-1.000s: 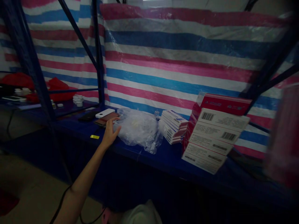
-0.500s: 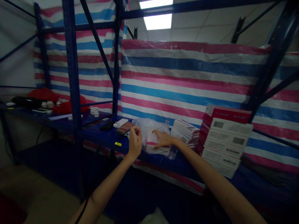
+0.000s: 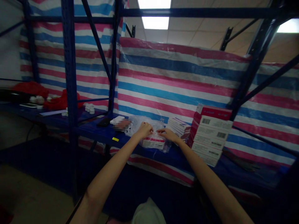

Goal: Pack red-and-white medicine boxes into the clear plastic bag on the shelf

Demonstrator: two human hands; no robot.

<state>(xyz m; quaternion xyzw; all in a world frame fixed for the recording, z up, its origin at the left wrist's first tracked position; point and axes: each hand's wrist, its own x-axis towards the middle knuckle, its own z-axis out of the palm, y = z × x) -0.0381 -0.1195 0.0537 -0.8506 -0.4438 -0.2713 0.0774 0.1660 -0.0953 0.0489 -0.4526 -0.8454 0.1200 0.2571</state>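
A white and red box [image 3: 153, 143] lies on the blue shelf inside a clear plastic bag [image 3: 136, 122]. My left hand [image 3: 146, 128] is over the box's left part, its fingers curled closed on the bag's film. From the right, my right hand [image 3: 167, 134] reaches over the same box, thumb and fingers drawn together on the film. A small gap separates the fingertips of both hands. Just right of the bag is a pile of thin white and purple boxes [image 3: 178, 126]. The exact folds between my fingers are too blurred to make out.
A tall stack of white and red boxes [image 3: 210, 137] stands on the right. Left of the bag lie a black phone [image 3: 104, 122] and a yellow sticker [image 3: 115, 139]. Beyond the blue upright [image 3: 68, 71] are small white jars [image 3: 89, 108] and red cloth [image 3: 62, 100].
My left hand has moved right, from beside the bag to over the box. My right hand has let go of the box and drawn its fingers together on the film. The view has shifted slightly.
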